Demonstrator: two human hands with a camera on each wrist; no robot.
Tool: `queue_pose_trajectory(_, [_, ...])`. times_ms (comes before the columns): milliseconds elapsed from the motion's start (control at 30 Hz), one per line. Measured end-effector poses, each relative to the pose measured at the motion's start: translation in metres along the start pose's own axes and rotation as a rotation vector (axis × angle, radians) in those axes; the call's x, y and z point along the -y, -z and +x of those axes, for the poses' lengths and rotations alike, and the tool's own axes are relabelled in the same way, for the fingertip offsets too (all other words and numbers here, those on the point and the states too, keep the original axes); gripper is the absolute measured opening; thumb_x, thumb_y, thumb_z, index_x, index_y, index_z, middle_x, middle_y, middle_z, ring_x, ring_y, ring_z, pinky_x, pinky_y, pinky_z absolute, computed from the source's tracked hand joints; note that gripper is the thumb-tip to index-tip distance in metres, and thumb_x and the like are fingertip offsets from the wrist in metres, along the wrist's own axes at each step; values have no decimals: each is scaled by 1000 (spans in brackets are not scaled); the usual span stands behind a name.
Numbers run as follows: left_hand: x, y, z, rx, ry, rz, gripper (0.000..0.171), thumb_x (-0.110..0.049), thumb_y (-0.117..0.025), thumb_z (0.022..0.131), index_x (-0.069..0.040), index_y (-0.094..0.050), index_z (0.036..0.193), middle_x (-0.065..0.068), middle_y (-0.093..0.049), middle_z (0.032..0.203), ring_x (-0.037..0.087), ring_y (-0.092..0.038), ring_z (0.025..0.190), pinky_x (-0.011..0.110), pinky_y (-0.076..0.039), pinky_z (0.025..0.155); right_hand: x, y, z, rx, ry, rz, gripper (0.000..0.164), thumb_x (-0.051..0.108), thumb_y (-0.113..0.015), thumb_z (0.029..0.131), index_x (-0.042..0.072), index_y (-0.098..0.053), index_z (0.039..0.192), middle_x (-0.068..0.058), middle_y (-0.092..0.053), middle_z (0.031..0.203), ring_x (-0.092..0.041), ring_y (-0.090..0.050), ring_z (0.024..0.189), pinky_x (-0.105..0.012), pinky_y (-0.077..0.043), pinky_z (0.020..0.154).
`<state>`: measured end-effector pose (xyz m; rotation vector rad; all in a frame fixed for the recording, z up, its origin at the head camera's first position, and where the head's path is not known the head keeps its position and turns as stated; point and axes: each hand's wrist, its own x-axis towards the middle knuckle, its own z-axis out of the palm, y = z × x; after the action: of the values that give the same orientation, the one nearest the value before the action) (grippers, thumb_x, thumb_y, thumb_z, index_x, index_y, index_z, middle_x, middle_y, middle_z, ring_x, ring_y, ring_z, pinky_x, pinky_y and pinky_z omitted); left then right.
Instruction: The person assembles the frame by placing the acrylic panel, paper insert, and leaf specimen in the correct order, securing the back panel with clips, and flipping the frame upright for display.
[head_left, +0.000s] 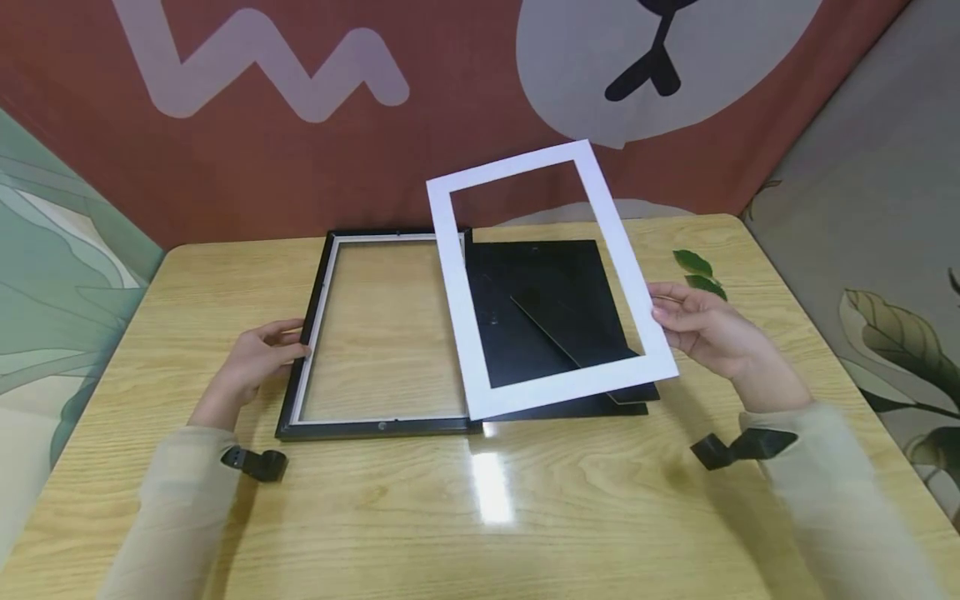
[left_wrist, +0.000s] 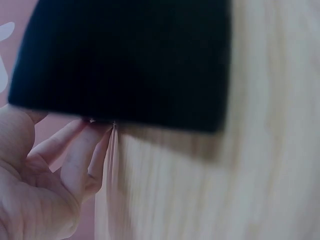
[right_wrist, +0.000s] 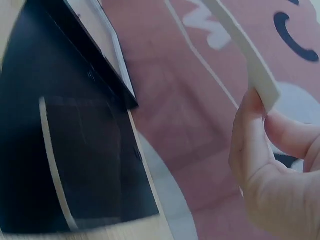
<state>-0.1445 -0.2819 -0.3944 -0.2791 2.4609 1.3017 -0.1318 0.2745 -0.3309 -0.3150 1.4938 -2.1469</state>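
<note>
My left hand [head_left: 258,358] pinches the left rail of a black picture frame [head_left: 345,431] lying flat on the table, thumb on top; a large dark shape hides part of its fingertips in the left wrist view. The frame has a pale inner edge, and wood grain shows through its middle. Thumb and fingers of my right hand [head_left: 708,329] pinch the right side of a white rectangular mat [head_left: 618,250], seen edge-on in the right wrist view. The mat is raised and tilted, overlapping the frame's right rail in the head view. Behind it lies a black backing board [head_left: 540,267] with a stand leg [head_left: 562,321].
The wooden table [head_left: 360,517] ends at a red cloth wall [head_left: 300,183] with pale shapes. Green leaves [head_left: 693,263] are at the table's back right. Leaf-patterned walls [head_left: 885,167] flank it.
</note>
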Motion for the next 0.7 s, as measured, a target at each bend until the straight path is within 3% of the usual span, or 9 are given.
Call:
queue_pose_trajectory(133, [0, 0, 0, 4, -1, -1, 67, -22, -62, 91, -5, -32, 148, 26, -43, 144, 18, -56, 111, 13, -54, 75, -6, -18, 11, -18, -40, -18, 28, -5, -44, 97, 10, -59, 114, 0, -69, 104, -10, -69, 91, -21, -58, 79])
queue_pose_trajectory(300, [0, 4, 0, 47, 13, -37, 70, -23, -63, 91, -6, -28, 150, 25, -39, 148, 13, -54, 112, 11, -53, 78, -14, -37, 23, -101, -123, -23, 27, -4, -49, 95, 11, -49, 118, 2, -66, 101, -8, -66, 88, -20, -58, 78])
queue_pose_trajectory(467, [-1, 8, 0, 118, 24, -84, 75, -23, -64, 92, -7, -22, 152, 26, -30, 153, 28, -45, 131, 13, -53, 84, -22, -55, 36, -146, -181, -16, 31, -7, -46, 95, 8, -40, 122, 4, -63, 99, -6, -64, 85, -19, -58, 76])
queue_pose_trajectory(700, [-5, 13, -2, 172, 26, -33, 77, -22, -62, 93, -7, -17, 153, 28, -26, 154, 39, -37, 137, 22, -54, 92, -40, -74, 51, -185, -213, -57, 38, -10, -42, 95, 1, -35, 131, 5, -62, 97, -4, -63, 84, -17, -57, 76])
